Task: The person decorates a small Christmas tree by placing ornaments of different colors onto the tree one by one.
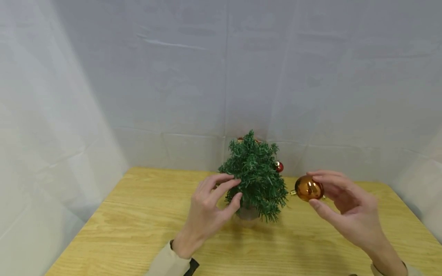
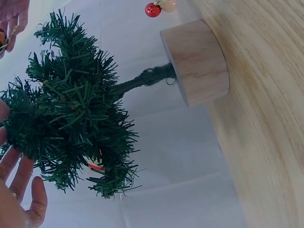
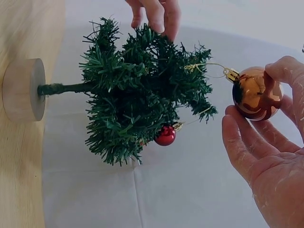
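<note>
A small artificial Christmas tree (image 1: pixel 253 172) stands upright on the table, its round wooden base (image 2: pixel 197 61) plain in both wrist views. My right hand (image 1: pixel 348 207) holds a shiny orange-gold bauble (image 1: pixel 308 188) between thumb and fingers, to the right of the tree. From the bauble's gold cap a thin loop of gold string (image 3: pixel 204 64) reaches toward the branches; whether it touches them I cannot tell. At the tree's left side my left hand (image 1: pixel 212 205) has its fingers spread and loosely bent, fingertips at the branches. A small red bauble (image 3: pixel 165 136) hangs on the tree.
Behind the treetop shows a bit of something orange (image 1: pixel 240 139). A red and pale ornament (image 2: pixel 95 164) is partly hidden among branches. Another red ball (image 2: pixel 153 9) beside a pale one appears beyond the base. White sheeting (image 1: pixel 172 96) surrounds the wooden table (image 1: pixel 138 214).
</note>
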`<state>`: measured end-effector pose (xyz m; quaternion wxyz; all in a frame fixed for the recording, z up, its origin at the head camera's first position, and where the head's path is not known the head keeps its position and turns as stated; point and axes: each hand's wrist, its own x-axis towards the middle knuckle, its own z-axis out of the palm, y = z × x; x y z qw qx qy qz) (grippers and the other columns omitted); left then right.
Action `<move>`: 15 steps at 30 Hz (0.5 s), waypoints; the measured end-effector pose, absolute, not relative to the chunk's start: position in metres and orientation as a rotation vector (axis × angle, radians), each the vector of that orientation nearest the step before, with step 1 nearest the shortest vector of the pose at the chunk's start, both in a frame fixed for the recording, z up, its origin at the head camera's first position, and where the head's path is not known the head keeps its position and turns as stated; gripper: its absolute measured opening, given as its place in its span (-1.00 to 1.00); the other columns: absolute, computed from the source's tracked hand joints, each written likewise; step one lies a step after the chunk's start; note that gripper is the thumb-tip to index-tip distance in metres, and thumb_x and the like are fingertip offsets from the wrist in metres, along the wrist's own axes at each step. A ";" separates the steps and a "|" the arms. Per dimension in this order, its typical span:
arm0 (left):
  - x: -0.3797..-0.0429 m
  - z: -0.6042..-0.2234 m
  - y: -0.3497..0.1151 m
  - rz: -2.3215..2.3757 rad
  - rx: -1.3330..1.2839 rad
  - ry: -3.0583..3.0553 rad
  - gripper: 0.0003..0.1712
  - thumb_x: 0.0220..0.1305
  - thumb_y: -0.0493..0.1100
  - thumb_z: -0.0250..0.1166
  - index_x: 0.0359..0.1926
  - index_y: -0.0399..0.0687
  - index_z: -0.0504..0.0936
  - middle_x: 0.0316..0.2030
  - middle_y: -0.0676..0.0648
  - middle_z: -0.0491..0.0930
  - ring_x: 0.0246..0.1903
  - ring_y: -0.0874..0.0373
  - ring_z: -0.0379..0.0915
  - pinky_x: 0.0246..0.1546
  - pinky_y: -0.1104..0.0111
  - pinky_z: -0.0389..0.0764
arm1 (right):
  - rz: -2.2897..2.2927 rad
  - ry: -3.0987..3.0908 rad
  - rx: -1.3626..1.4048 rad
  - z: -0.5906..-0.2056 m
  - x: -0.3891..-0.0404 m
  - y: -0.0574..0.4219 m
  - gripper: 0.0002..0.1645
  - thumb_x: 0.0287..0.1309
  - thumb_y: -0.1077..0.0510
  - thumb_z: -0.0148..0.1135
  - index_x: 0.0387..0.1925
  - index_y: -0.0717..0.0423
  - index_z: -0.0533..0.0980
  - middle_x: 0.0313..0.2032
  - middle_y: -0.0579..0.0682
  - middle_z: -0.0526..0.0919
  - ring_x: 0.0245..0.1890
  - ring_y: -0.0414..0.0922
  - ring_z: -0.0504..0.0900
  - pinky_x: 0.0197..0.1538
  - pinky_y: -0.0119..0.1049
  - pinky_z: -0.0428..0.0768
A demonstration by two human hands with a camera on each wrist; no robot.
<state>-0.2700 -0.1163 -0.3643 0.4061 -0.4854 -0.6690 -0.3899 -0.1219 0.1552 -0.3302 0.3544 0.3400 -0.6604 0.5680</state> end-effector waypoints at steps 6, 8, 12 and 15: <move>-0.269 -0.362 -0.117 -0.981 -1.211 -1.680 -0.73 0.30 -0.14 0.36 -0.01 -0.06 0.75 -0.05 -0.10 0.70 -0.07 0.04 0.65 -0.07 0.12 0.66 | 1.463 -1.694 0.907 -0.330 -0.124 0.153 -0.40 -0.09 0.79 0.21 0.10 0.77 0.38 0.21 0.31 0.57 0.15 -0.01 0.69 0.15 -0.34 0.66; -0.268 -0.362 -0.117 -0.984 -1.204 -1.665 -0.74 0.32 -0.13 0.34 -0.02 -0.07 0.76 -0.06 -0.10 0.70 -0.08 0.04 0.65 -0.08 0.13 0.65 | 1.458 -1.698 0.903 -0.330 -0.124 0.152 -0.40 -0.09 0.78 0.21 0.10 0.76 0.38 0.21 0.31 0.57 0.15 -0.01 0.69 0.15 -0.35 0.66; -0.266 -0.360 -0.117 -0.995 -1.205 -1.630 -0.75 0.36 -0.11 0.31 -0.02 -0.07 0.76 -0.08 -0.10 0.70 -0.10 0.05 0.64 -0.10 0.14 0.64 | 1.455 -1.704 0.891 -0.330 -0.123 0.150 -0.40 -0.10 0.79 0.21 0.10 0.75 0.39 0.22 0.30 0.57 0.17 -0.02 0.68 0.14 -0.36 0.66; -0.263 -0.357 -0.117 -1.001 -1.228 -1.597 -0.76 0.38 -0.11 0.30 -0.03 -0.07 0.76 -0.10 -0.09 0.70 -0.13 0.06 0.64 -0.10 0.17 0.64 | 1.460 -1.705 0.874 -0.329 -0.122 0.147 -0.39 -0.12 0.80 0.21 0.09 0.75 0.39 0.21 0.29 0.58 0.18 -0.02 0.67 0.12 -0.37 0.67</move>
